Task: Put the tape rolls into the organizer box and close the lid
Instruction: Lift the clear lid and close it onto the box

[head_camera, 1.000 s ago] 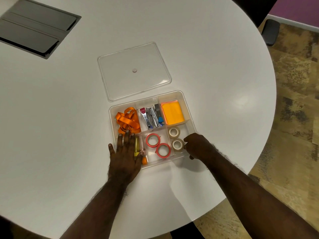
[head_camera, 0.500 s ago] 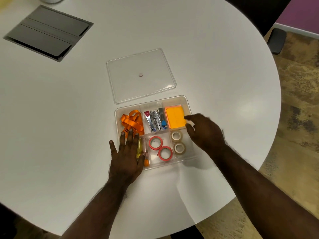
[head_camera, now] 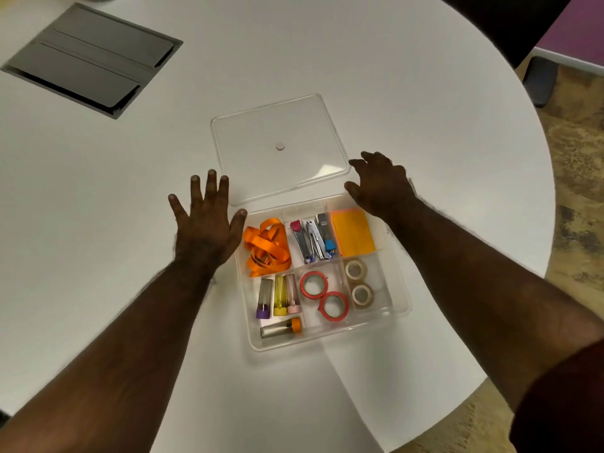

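Observation:
The clear organizer box (head_camera: 400, 299) stands uncovered on the white table. Two red tape rolls (head_camera: 323, 295) lie in its front middle compartment, and two beige tape rolls (head_camera: 359, 282) lie in the front right one. The clear lid (head_camera: 277, 147) rests flat on the table just behind the box. My left hand (head_camera: 206, 223) hovers with fingers spread at the lid's near left corner, holding nothing. My right hand (head_camera: 380, 183) is at the lid's near right corner, fingers apart and curled toward its edge.
Orange ribbon (head_camera: 266, 246), nail clippers (head_camera: 313, 238), orange sticky notes (head_camera: 353, 235) and small bottles (head_camera: 277, 299) fill the other compartments. A grey cable hatch (head_camera: 88, 57) sits in the table at the back left. The table's round edge runs along the right, with floor beyond.
Both hands left the box and moved back to the lid's near corners. The left hand uncovered the small bottles. The camera has come closer.

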Available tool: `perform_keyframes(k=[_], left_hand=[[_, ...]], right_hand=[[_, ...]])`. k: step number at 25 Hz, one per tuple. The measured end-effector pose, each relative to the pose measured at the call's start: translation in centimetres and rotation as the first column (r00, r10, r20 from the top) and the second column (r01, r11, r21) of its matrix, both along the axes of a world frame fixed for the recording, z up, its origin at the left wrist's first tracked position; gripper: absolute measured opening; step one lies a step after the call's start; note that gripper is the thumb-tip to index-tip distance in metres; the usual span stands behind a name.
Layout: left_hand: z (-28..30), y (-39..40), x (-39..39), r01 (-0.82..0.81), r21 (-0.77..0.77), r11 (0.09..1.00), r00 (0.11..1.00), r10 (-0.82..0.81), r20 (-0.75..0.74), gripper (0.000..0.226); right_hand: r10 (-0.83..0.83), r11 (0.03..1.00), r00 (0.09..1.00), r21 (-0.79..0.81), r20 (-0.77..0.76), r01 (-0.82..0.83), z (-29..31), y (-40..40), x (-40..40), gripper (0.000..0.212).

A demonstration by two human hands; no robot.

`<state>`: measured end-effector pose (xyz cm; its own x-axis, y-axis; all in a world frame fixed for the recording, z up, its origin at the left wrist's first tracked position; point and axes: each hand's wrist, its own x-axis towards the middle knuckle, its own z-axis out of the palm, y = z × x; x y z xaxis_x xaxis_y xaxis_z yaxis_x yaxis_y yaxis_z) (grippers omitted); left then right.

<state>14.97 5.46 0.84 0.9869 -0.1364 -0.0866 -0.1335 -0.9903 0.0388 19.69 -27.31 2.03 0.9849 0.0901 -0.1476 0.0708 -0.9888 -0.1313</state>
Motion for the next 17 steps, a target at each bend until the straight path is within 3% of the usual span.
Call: perform_keyframes(k=[6,10,15,17], left_hand=[[-2.6,1.4,4.0,-0.094,-0.031,0.995,0.985,0.088,-0.150,0.069],[-4.5,1.2,5.8,-0.306,-0.156,0.939,0.891,0.225,-0.394,0.063],[-4.5,0.4,6.9,-0.459,-0.285,0.842,0.814,0.269,-0.515,0.065],[-4.3,0.4,7.2,-0.522,-0.355,0.775,0.787,0.277,-0.551,0.070]], right_hand=[[-0.113,0.985,0.965,0.100,-0.236,0.139,-2.9,1.5,4.0,0.064],[-0.180,0.953,0.910,0.164,-0.374,0.256,-4.5,2.1,6.1,0.070],[-0.309,0.894,0.898,0.227,-0.313,0.387,-5.9,3.0,6.8,0.060],[-0.410,0.798,0.861,0.338,-0.301,0.499,-5.5,2.9,7.3,0.056]])
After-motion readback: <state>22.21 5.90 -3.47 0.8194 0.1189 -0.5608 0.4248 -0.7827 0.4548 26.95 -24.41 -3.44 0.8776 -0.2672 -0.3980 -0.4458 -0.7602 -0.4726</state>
